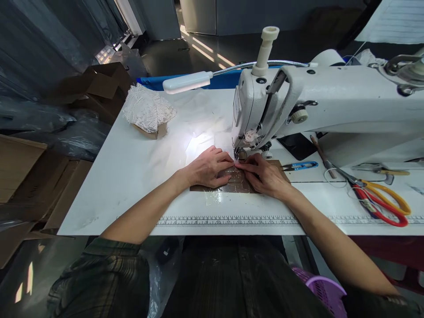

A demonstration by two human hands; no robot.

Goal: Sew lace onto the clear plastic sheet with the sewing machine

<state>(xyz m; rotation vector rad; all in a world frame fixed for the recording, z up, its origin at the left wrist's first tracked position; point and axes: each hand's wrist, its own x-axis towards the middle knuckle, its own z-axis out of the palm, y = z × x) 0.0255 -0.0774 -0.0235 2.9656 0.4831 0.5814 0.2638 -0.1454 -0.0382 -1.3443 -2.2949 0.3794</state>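
Observation:
My left hand [211,168] rests beside the needle area of a white sewing machine [258,106], fingers bent and their tips pressed on thin white fabric [175,148]. My right hand [265,176] is on the other side, its forefinger reaching to the presser foot [237,153], close to the left fingertips. Its fingers are closed on what seems to be the fabric's edge, mostly hidden by the hands. Beneath both hands lies a brown board [237,181] with shiny clear tape or film on it.
White lace pieces [147,106] sit on a small carton at the back left. Blue thread snips [300,165], a screwdriver [323,154] and scissors [384,194] lie right. A lamp [187,82] hangs over the table. A ruler strip [228,221] runs along the front edge. Cardboard boxes [43,185] stand left.

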